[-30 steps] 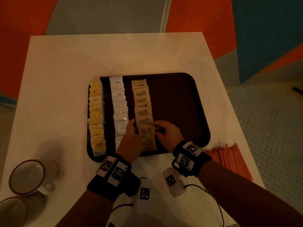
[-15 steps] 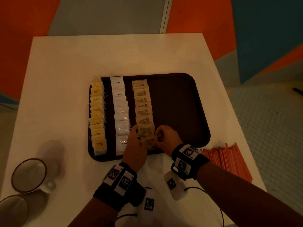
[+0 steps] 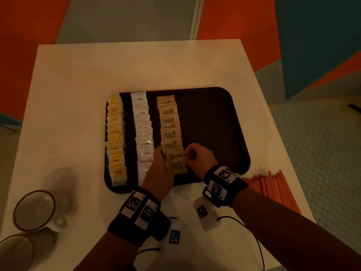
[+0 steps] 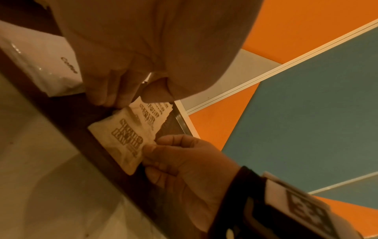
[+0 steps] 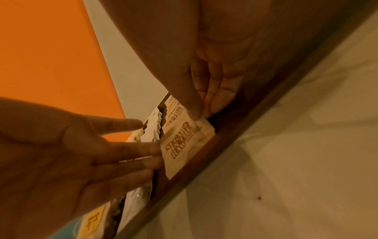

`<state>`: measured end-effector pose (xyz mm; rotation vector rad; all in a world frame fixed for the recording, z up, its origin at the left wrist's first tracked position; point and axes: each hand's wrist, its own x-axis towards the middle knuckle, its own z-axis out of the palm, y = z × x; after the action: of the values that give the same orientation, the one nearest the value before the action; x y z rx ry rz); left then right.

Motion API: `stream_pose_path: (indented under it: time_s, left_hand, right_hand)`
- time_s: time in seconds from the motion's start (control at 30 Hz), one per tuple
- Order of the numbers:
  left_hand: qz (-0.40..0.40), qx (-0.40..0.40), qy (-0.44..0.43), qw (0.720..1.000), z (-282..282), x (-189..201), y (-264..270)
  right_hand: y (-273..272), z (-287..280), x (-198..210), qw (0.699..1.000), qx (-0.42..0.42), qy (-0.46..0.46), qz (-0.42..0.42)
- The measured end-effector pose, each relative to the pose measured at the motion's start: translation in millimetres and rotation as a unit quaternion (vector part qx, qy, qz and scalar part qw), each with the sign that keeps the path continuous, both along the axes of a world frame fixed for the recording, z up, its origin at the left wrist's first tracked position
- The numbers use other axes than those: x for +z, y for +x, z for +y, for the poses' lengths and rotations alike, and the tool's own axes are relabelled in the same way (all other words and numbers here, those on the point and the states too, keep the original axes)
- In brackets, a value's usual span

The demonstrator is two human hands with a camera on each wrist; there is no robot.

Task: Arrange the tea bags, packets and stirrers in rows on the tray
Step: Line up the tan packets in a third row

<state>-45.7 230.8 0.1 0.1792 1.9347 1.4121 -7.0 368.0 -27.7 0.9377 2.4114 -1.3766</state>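
We see both hands at the lower centre of the tray, on the brown sugar packet that ends the third row. Left hand is flat, straight fingertips touching its left edge. Right hand pinches its right edge. Stirrers lie lower right, off the tray.

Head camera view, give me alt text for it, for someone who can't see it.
Both hands, left hand and right hand, straighten the nearest brown sugar packet on a dark tray beside rows of yellow tea bags and white coffee packets. Orange stirrers lie on the white table.
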Motion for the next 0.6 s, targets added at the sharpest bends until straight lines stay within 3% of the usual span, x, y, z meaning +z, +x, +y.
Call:
stream_pose_path:
  time_s: [0.1, 0.37, 0.6]
  left_hand:
    - [-0.009, -0.019, -0.038, 0.999, -2, 2, -1]
    - [0.070, -0.063, -0.133, 0.987, -7, 11, -11]
    - [0.009, -0.040, -0.042, 0.998, 2, 7, -25]
  right_hand:
    - [4, 3, -1, 1.000, -0.001, 0.021, -0.015]
    - [7, 6, 3, 0.999, -0.010, 0.002, -0.046]
    - [2, 3, 4, 0.998, 0.004, 0.035, -0.049]
